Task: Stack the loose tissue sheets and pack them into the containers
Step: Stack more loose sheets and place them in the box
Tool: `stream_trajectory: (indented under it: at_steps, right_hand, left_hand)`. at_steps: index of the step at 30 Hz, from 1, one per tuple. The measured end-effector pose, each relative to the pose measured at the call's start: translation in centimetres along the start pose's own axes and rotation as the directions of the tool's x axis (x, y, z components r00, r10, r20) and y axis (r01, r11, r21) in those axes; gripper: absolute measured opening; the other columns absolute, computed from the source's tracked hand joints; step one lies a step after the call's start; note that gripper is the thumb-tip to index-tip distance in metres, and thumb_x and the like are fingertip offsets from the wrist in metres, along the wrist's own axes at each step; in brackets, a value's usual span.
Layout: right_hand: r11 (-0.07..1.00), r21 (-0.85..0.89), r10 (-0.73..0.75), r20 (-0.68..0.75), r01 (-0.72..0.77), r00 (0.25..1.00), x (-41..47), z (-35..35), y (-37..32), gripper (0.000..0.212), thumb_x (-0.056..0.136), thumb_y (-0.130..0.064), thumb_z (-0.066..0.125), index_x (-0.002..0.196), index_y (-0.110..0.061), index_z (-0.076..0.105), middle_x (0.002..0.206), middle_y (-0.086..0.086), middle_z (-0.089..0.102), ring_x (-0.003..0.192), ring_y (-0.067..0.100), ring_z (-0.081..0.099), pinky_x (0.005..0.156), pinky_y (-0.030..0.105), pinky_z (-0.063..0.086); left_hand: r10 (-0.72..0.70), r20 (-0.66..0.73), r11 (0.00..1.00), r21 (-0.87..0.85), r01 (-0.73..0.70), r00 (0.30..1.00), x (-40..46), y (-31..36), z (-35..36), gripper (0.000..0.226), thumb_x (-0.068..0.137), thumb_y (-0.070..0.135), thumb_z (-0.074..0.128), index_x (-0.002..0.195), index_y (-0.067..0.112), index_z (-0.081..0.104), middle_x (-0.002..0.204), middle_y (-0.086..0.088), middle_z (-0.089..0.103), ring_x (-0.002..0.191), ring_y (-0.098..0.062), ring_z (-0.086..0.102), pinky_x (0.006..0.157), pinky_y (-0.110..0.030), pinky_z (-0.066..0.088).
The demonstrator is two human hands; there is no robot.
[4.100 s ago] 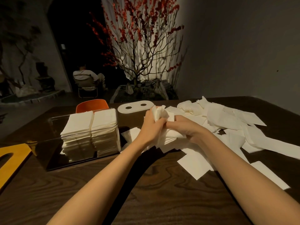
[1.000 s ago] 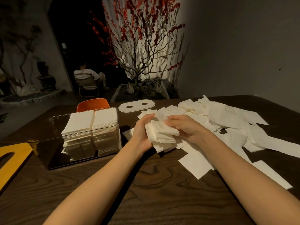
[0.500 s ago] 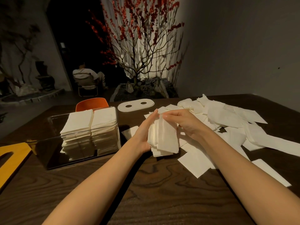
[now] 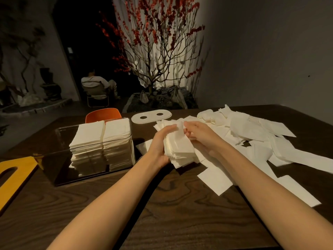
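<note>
A thick stack of white tissue sheets [image 4: 180, 150] stands tilted on its lower edge on the dark wooden table [image 4: 171, 210]. My left hand [image 4: 159, 141] grips the stack's left side. My right hand [image 4: 200, 133] holds its top right, fingers curled over the upper edge. A heap of loose tissue sheets [image 4: 252, 138] spreads over the table to the right. On the left a clear rectangular container [image 4: 59, 156] holds two tall tissue stacks side by side in its right half.
A white oval lid with two holes [image 4: 151, 115] lies behind the hands. A yellow board [image 4: 12, 175] sits at the left edge. An orange chair back [image 4: 102, 113] rises behind the container. A person sits far back beside a red-flowered tree.
The stack went from lying flat between my hands to being raised on edge. My right hand shifted to the stack's top edge; my left hand stays on its left side.
</note>
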State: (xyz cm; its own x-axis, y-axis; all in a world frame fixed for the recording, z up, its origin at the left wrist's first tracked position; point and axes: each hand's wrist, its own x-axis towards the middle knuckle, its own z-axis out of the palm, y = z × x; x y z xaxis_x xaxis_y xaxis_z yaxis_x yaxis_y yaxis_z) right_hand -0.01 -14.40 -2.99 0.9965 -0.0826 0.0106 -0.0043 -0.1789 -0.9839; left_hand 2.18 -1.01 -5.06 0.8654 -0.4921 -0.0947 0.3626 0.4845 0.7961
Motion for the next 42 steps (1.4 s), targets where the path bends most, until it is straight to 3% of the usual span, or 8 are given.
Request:
stream_trajectory:
  at_steps: [5,12,16,20,24,32,35,42]
  right_hand:
    - [0.955,0.110,0.230,0.316,-0.276,0.920,-1.3,0.1,-0.1,0.023,0.094,-0.041,0.054,0.106,-0.022,0.061,0.101,0.003,0.071,0.097,0.021,0.066,0.081,0.041,0.057]
    - [0.838,0.359,0.271,0.379,-0.411,0.885,-3.1,0.7,0.9,0.030,0.080,-0.003,0.070,0.109,-0.007,0.061,0.105,0.013,0.069,0.099,0.024,0.065,0.080,0.036,0.058]
    - [0.698,0.540,0.233,0.451,-0.471,0.862,-3.7,1.8,2.3,0.062,0.068,0.003,0.074,0.126,-0.007,0.054,0.121,0.021,0.063,0.114,0.034,0.059,0.095,0.047,0.050]
    - [0.746,0.520,0.209,0.411,-0.416,0.888,-4.1,1.7,2.5,0.041,0.081,0.005,0.062,0.121,-0.004,0.056,0.122,0.018,0.061,0.116,0.031,0.057,0.099,0.040,0.047]
    - [0.782,0.518,0.232,0.274,-0.346,0.933,-3.7,1.3,2.4,0.021,0.086,0.006,0.059,0.105,-0.004,0.058,0.103,0.012,0.066,0.097,0.024,0.063,0.074,0.029,0.054]
    - [0.949,0.311,-0.061,0.056,0.041,0.997,-3.0,0.2,3.9,0.036,0.082,0.017,0.046,0.100,-0.010,0.060,0.093,0.006,0.067,0.092,0.018,0.061,0.079,0.028,0.050]
    - [0.963,0.251,-0.108,0.031,0.097,0.994,-3.0,0.2,4.1,0.037,0.084,0.008,0.049,0.111,-0.017,0.054,0.109,0.006,0.062,0.105,0.021,0.057,0.081,0.029,0.049]
    - [0.974,0.191,-0.108,-0.078,0.121,0.991,-3.2,1.0,4.1,0.037,0.091,-0.040,0.047,0.123,-0.022,0.054,0.121,0.003,0.058,0.109,0.021,0.054,0.089,0.036,0.045]
  left_hand:
    - [0.131,-0.080,0.986,-0.092,-0.138,0.988,-0.6,0.4,0.0,0.030,0.090,0.021,0.046,0.088,0.004,0.070,0.082,-0.013,0.068,0.072,-0.026,0.064,0.078,-0.040,0.049]
    - [0.145,-0.096,0.988,-0.047,-0.150,0.985,-2.5,-0.3,0.0,0.016,0.094,0.012,0.047,0.095,0.009,0.063,0.069,-0.007,0.072,0.076,-0.024,0.065,0.083,-0.042,0.049]
    - [0.130,-0.069,0.989,-0.061,-0.134,0.989,-3.6,-0.7,-0.7,0.017,0.094,0.006,0.049,0.097,0.008,0.065,0.081,-0.010,0.074,0.089,-0.026,0.065,0.092,-0.045,0.048]
    - [0.102,-0.054,0.994,-0.045,-0.104,0.993,-4.3,-0.9,-1.8,0.025,0.092,0.007,0.055,0.116,0.011,0.059,0.114,-0.016,0.066,0.109,-0.032,0.062,0.098,-0.048,0.047]
    - [0.156,-0.038,0.968,0.206,-0.145,0.987,-4.4,-0.7,-2.8,0.034,0.090,0.016,0.060,0.124,0.012,0.054,0.118,-0.015,0.066,0.109,-0.030,0.064,0.091,-0.042,0.053]
    - [0.371,0.025,0.637,0.721,-0.274,0.928,-4.4,-1.0,-4.0,0.041,0.081,0.020,0.074,0.119,0.017,0.060,0.119,-0.003,0.066,0.113,-0.018,0.061,0.098,-0.035,0.049]
    - [0.418,0.079,0.462,0.839,-0.287,0.905,-4.5,-1.4,-3.8,0.064,0.076,0.022,0.080,0.129,0.017,0.045,0.123,0.003,0.054,0.111,-0.010,0.055,0.089,-0.017,0.046]
    - [0.413,-0.080,0.537,0.826,-0.172,0.907,-4.6,-1.5,-3.8,0.085,0.072,0.025,0.083,0.138,0.020,0.029,0.129,0.003,0.042,0.118,-0.013,0.045,0.097,-0.025,0.042]
